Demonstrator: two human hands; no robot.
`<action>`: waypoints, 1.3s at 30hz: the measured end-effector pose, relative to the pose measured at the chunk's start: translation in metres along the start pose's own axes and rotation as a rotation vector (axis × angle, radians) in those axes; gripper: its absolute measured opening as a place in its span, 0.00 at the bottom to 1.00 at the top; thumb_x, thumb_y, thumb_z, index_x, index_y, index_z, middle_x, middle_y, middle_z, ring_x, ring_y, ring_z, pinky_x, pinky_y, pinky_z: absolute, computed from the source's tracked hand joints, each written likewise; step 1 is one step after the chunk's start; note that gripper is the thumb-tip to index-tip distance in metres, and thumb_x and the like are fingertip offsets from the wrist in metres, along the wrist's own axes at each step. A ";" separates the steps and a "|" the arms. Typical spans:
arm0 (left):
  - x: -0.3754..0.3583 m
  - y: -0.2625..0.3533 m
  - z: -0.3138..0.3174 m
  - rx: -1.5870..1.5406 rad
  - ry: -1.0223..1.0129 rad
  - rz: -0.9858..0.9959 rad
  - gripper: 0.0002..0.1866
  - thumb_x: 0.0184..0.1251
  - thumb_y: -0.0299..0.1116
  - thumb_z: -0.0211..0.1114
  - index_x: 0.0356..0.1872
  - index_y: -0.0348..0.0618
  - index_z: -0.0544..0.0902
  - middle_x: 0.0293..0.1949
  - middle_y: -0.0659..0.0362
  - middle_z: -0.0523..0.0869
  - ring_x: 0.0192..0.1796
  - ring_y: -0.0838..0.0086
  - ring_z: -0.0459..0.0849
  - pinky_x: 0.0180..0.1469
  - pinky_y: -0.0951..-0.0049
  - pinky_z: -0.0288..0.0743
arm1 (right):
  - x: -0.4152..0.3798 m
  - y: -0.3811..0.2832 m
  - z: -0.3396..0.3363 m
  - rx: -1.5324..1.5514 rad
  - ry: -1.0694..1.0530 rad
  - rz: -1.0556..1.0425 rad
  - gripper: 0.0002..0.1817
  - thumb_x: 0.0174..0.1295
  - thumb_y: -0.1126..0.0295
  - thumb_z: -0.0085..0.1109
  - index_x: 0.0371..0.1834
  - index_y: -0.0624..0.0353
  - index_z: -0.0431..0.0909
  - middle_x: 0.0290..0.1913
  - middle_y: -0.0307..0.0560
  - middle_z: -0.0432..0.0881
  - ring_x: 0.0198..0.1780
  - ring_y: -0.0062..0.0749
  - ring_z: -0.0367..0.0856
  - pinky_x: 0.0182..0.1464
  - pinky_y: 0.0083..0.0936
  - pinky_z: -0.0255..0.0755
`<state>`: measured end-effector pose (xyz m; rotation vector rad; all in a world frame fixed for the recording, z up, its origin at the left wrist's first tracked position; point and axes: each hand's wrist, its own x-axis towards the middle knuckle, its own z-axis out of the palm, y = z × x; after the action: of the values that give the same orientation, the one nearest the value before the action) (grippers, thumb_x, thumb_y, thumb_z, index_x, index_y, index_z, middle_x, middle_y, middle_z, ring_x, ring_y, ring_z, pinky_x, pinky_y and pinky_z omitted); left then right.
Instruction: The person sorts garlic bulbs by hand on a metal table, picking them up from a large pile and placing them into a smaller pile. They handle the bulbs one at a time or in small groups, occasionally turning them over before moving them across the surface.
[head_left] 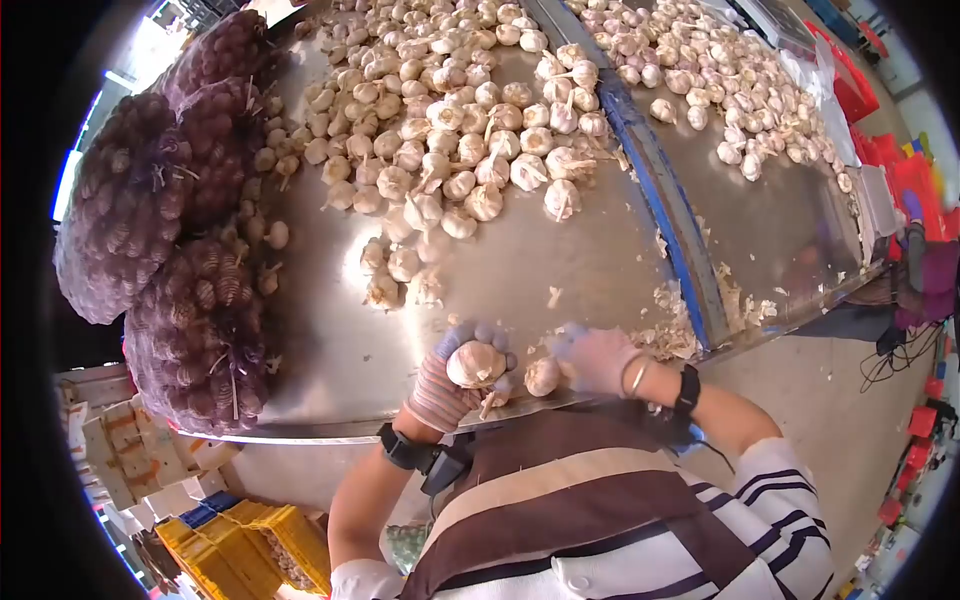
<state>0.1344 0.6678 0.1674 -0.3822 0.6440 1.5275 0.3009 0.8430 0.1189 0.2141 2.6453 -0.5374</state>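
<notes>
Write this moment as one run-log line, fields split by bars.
left hand: holds garlic bulb | right hand: blurred, beside second garlic bulb, contact unclear | metal table: loose bulbs ahead

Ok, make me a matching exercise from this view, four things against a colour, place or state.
Things:
1. Left hand
2. Mesh sacks
3. Table divider
4. Plastic crates

Descriptions:
A. Yellow
B. Between two spreads of garlic bulbs
C. Holding a garlic bulb
D. Purple

Pairs: 1-C, 2-D, 3-B, 4-A
</notes>
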 end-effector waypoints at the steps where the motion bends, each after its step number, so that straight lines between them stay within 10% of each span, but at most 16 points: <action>1: -0.002 0.000 0.002 -0.034 0.008 0.037 0.15 0.73 0.45 0.51 0.33 0.44 0.73 0.34 0.58 0.77 0.41 0.62 0.78 0.31 0.67 0.76 | 0.011 0.009 0.004 0.082 -0.054 -0.033 0.17 0.55 0.60 0.58 0.46 0.55 0.77 0.44 0.52 0.79 0.43 0.46 0.81 0.44 0.41 0.76; 3: -0.009 0.001 0.005 -0.020 0.050 0.144 0.16 0.72 0.45 0.52 0.30 0.44 0.72 0.33 0.58 0.77 0.41 0.63 0.79 0.31 0.66 0.76 | 0.019 0.026 -0.001 0.156 -0.120 -0.079 0.18 0.54 0.62 0.61 0.46 0.56 0.75 0.45 0.53 0.78 0.44 0.46 0.81 0.43 0.41 0.76; 6: -0.007 0.006 -0.024 0.191 -0.003 0.291 0.16 0.68 0.46 0.56 0.30 0.44 0.74 0.33 0.58 0.78 0.39 0.63 0.80 0.34 0.65 0.77 | 0.017 0.044 -0.020 1.142 -0.084 -0.024 0.12 0.48 0.66 0.63 0.33 0.62 0.80 0.36 0.54 0.81 0.35 0.51 0.79 0.43 0.40 0.74; 9: -0.011 0.019 -0.030 0.935 0.048 0.246 0.18 0.61 0.49 0.64 0.32 0.42 0.77 0.32 0.56 0.81 0.37 0.61 0.82 0.40 0.64 0.77 | 0.032 0.024 -0.012 0.456 0.041 -0.430 0.16 0.49 0.63 0.63 0.38 0.61 0.80 0.39 0.54 0.80 0.36 0.49 0.79 0.42 0.40 0.75; 12: -0.001 -0.010 -0.022 2.318 0.229 0.261 0.19 0.58 0.48 0.62 0.35 0.41 0.81 0.30 0.49 0.84 0.34 0.54 0.84 0.37 0.60 0.77 | 0.034 -0.025 -0.021 0.135 -0.164 -0.282 0.22 0.50 0.58 0.62 0.47 0.58 0.77 0.42 0.53 0.78 0.41 0.50 0.80 0.44 0.40 0.74; 15: 0.012 -0.020 -0.030 2.379 0.227 0.007 0.15 0.58 0.46 0.61 0.34 0.44 0.80 0.30 0.51 0.84 0.36 0.54 0.84 0.37 0.59 0.76 | 0.041 -0.028 -0.022 -0.008 -0.295 -0.225 0.25 0.49 0.56 0.63 0.49 0.58 0.77 0.44 0.54 0.79 0.43 0.52 0.80 0.46 0.39 0.74; 19: 0.016 -0.005 -0.023 2.327 0.049 -0.107 0.14 0.57 0.42 0.61 0.38 0.43 0.77 0.23 0.49 0.81 0.30 0.58 0.83 0.35 0.60 0.76 | 0.040 0.015 -0.014 0.716 -0.216 -0.299 0.26 0.52 0.52 0.64 0.49 0.59 0.78 0.43 0.55 0.83 0.45 0.43 0.82 0.46 0.38 0.76; 20: 0.015 -0.002 -0.019 2.330 0.043 -0.103 0.14 0.57 0.42 0.61 0.38 0.43 0.77 0.23 0.49 0.81 0.30 0.58 0.83 0.35 0.60 0.76 | 0.034 0.023 -0.012 1.332 -0.341 -0.114 0.26 0.54 0.50 0.63 0.48 0.59 0.78 0.45 0.52 0.82 0.44 0.41 0.82 0.47 0.38 0.76; 22: 0.008 0.007 0.000 1.950 0.207 0.096 0.16 0.55 0.37 0.66 0.43 0.41 0.76 0.22 0.53 0.80 0.24 0.66 0.80 0.30 0.66 0.76 | 0.025 0.024 -0.015 2.272 -0.464 -0.084 0.27 0.58 0.46 0.61 0.47 0.61 0.76 0.46 0.45 0.82 0.45 0.36 0.81 0.49 0.35 0.76; 27: 0.020 -0.005 0.026 0.968 0.171 0.648 0.22 0.54 0.28 0.71 0.48 0.42 0.71 0.32 0.62 0.80 0.28 0.81 0.78 0.32 0.81 0.74 | 0.039 0.015 0.001 2.642 -0.348 -0.073 0.27 0.58 0.46 0.61 0.47 0.60 0.76 0.49 0.50 0.79 0.54 0.36 0.77 0.61 0.36 0.70; 29: 0.023 -0.012 0.057 0.817 0.096 0.595 0.28 0.51 0.34 0.75 0.52 0.41 0.71 0.42 0.55 0.80 0.40 0.72 0.80 0.42 0.73 0.76 | 0.088 0.030 0.065 2.818 -0.235 -1.266 0.29 0.59 0.46 0.59 0.52 0.60 0.75 0.56 0.53 0.77 0.59 0.43 0.74 0.66 0.46 0.64; 32: 0.045 -0.012 0.053 1.542 -0.111 0.898 0.48 0.44 0.49 0.77 0.65 0.40 0.64 0.61 0.42 0.67 0.64 0.49 0.66 0.62 0.55 0.64 | 0.052 0.015 -0.009 2.879 -0.284 -1.084 0.30 0.61 0.47 0.57 0.57 0.60 0.71 0.58 0.49 0.74 0.60 0.41 0.73 0.64 0.47 0.66; 36: 0.040 0.018 0.066 1.690 0.000 1.033 0.39 0.49 0.45 0.75 0.62 0.43 0.70 0.62 0.43 0.68 0.65 0.50 0.66 0.64 0.57 0.63 | 0.065 0.074 -0.028 2.864 -0.503 -0.936 0.32 0.64 0.48 0.50 0.63 0.61 0.62 0.64 0.51 0.67 0.65 0.44 0.66 0.62 0.49 0.68; 37: 0.036 0.034 0.060 1.769 0.110 1.069 0.37 0.50 0.43 0.74 0.61 0.42 0.71 0.61 0.43 0.68 0.63 0.49 0.67 0.63 0.54 0.64 | 0.058 0.089 -0.052 2.972 -0.363 -0.839 0.32 0.65 0.51 0.48 0.64 0.63 0.60 0.65 0.52 0.65 0.64 0.45 0.68 0.61 0.48 0.68; 38: 0.036 0.049 0.043 1.745 0.276 1.033 0.33 0.48 0.39 0.74 0.58 0.42 0.73 0.60 0.44 0.70 0.63 0.49 0.68 0.62 0.53 0.65 | 0.046 0.130 -0.048 2.822 0.426 -0.406 0.30 0.66 0.56 0.48 0.65 0.66 0.59 0.65 0.52 0.66 0.64 0.44 0.69 0.62 0.49 0.66; 39: 0.037 0.067 0.024 1.819 0.477 1.197 0.31 0.49 0.39 0.73 0.55 0.42 0.74 0.56 0.47 0.75 0.61 0.50 0.70 0.61 0.55 0.65 | 0.049 0.148 -0.081 2.878 0.321 -0.737 0.29 0.68 0.59 0.45 0.67 0.65 0.56 0.64 0.54 0.67 0.64 0.48 0.68 0.65 0.54 0.62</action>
<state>0.0688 0.7138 0.1747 1.2797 2.5457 1.1520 0.2607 1.0136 0.1146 0.0032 0.1973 2.7163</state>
